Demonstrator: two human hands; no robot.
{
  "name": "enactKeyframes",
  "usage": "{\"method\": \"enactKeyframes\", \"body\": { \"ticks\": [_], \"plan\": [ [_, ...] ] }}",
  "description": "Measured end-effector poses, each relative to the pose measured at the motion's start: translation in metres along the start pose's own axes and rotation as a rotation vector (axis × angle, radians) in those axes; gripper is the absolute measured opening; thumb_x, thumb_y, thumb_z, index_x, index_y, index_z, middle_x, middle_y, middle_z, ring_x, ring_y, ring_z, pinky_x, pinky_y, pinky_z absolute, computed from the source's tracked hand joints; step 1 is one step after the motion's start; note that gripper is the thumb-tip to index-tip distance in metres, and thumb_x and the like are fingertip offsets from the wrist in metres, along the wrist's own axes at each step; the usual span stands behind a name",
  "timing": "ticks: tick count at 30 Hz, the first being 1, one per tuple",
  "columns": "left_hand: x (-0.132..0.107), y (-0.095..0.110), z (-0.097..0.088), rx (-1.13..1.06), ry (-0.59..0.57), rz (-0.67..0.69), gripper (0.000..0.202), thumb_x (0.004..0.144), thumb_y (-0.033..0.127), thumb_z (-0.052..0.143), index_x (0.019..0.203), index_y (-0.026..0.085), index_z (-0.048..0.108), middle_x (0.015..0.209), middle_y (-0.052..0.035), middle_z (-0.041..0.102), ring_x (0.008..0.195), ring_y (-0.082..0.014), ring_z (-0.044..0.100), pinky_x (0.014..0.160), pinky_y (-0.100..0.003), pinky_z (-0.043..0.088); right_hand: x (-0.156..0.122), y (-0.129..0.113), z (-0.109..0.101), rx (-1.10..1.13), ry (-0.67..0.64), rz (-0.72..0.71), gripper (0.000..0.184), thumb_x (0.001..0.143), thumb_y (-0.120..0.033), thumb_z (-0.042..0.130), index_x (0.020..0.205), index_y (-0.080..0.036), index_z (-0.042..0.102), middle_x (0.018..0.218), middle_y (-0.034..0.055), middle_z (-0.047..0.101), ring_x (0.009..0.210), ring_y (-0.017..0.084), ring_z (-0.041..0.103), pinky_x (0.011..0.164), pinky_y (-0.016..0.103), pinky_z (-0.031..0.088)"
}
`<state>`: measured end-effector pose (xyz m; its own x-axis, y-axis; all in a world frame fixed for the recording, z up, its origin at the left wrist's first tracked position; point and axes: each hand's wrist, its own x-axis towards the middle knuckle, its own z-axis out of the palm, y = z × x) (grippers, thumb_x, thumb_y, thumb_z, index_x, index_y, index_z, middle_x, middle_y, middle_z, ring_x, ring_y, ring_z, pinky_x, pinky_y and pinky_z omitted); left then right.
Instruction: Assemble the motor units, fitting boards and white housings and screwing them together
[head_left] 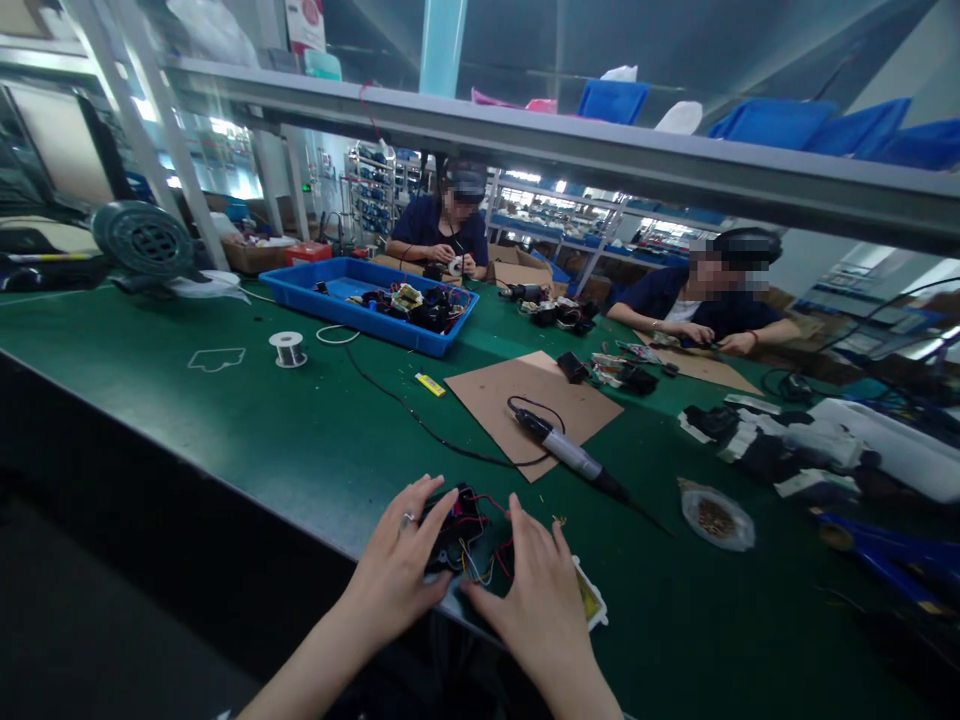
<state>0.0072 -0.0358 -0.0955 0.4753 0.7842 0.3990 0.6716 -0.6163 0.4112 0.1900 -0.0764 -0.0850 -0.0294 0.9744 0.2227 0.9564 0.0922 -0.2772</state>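
A black plastic assembly with red, white and yellow wires (459, 550) lies at the bench's front edge, between my hands. My left hand (401, 560) is at its left side, fingers spread and curved, thumb close to the near edge. My right hand (536, 580) is over its right side with the fingers apart, hiding some of the wires. Whether either hand presses on the assembly I cannot tell. A white-framed part with a yellowish inside (591, 595) shows from under my right hand, mostly hidden.
Beyond the hands, a corded, pen-shaped tool (570, 452) lies across a cardboard sheet (495, 385). Solder wire spool (288, 350), yellow packet (430, 384) and blue tray of parts (360, 320) are farther off. A bag of screws (716, 518) is at right. Two people work opposite.
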Motion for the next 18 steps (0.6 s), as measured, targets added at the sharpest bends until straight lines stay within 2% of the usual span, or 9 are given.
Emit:
{"method": "enactKeyframes", "body": {
  "ticks": [2,4,6,7,9,12,15,18],
  "plan": [
    [-0.002,0.004,0.001,0.017,0.077,0.034,0.068,0.068,0.012,0.057,0.132,0.017,0.032,0.139,-0.0121,0.025,0.131,-0.0287,0.021,0.104,-0.049,0.031,-0.003,-0.001,0.001,-0.026,0.14,-0.068,0.082,0.068,-0.039,0.066,0.134,-0.01,0.026,0.128,0.0185,0.043,0.121,0.034,0.038,0.099,0.056,0.03],
    [-0.005,0.006,0.002,-0.002,0.141,0.09,0.056,0.071,0.011,0.057,0.124,0.017,0.041,0.138,-0.0119,0.027,0.132,-0.0298,0.019,0.105,-0.052,0.027,-0.008,-0.001,-0.002,-0.032,0.259,-0.156,0.057,0.074,-0.031,0.061,0.123,-0.014,0.039,0.134,0.0155,0.037,0.126,0.033,0.029,0.097,0.053,0.034],
    [-0.008,0.008,0.003,-0.039,0.175,0.153,0.04,0.074,0.011,0.057,0.112,0.02,0.05,0.137,-0.0093,0.028,0.132,-0.0303,0.019,0.105,-0.055,0.024,-0.014,-0.003,-0.006,-0.018,0.301,-0.282,0.029,0.078,-0.02,0.054,0.106,-0.017,0.049,0.134,0.0117,0.037,0.128,0.03,0.026,0.097,0.051,0.034],
    [-0.009,0.01,0.003,-0.055,0.177,0.17,0.033,0.075,0.012,0.056,0.107,0.021,0.053,0.137,-0.0079,0.029,0.132,-0.0303,0.019,0.105,-0.056,0.023,-0.016,-0.004,-0.007,-0.01,0.291,-0.331,0.021,0.078,-0.015,0.051,0.099,-0.018,0.051,0.133,0.0102,0.039,0.129,0.029,0.026,0.097,0.051,0.034],
    [-0.01,0.014,0.005,-0.072,0.161,0.184,0.026,0.079,0.015,0.054,0.103,0.023,0.057,0.139,-0.0063,0.029,0.132,-0.0302,0.019,0.104,-0.056,0.022,-0.018,-0.005,-0.007,-0.017,0.242,-0.356,0.022,0.076,-0.01,0.047,0.094,-0.019,0.055,0.133,0.0088,0.039,0.128,0.029,0.027,0.097,0.052,0.034],
    [-0.007,0.022,0.01,-0.067,0.155,0.196,0.022,0.081,0.021,0.054,0.102,0.026,0.06,0.141,-0.0048,0.028,0.132,-0.0299,0.019,0.104,-0.057,0.019,-0.018,-0.001,-0.007,-0.118,0.175,-0.263,0.036,0.069,-0.01,0.053,0.105,-0.018,0.057,0.138,0.0122,0.032,0.128,0.033,0.024,0.094,0.056,0.035],
    [-0.001,0.029,0.013,-0.071,0.175,0.209,0.008,0.08,0.027,0.057,0.083,0.021,0.061,0.138,-0.0037,0.034,0.131,-0.0294,0.023,0.105,-0.058,0.013,-0.013,0.01,-0.011,-0.247,0.151,-0.225,0.051,0.064,-0.014,0.062,0.115,-0.013,0.054,0.138,0.0179,0.03,0.126,0.038,0.026,0.094,0.057,0.035],
    [0.002,0.03,0.012,-0.093,0.18,0.188,0.014,0.079,0.031,0.059,0.074,0.018,0.058,0.132,-0.0052,0.041,0.129,-0.0281,0.027,0.106,-0.057,0.011,-0.007,0.02,-0.017,-0.3,0.137,-0.202,0.06,0.062,-0.017,0.069,0.12,-0.012,0.052,0.135,0.0201,0.035,0.123,0.038,0.031,0.094,0.056,0.037]
  ]
}}
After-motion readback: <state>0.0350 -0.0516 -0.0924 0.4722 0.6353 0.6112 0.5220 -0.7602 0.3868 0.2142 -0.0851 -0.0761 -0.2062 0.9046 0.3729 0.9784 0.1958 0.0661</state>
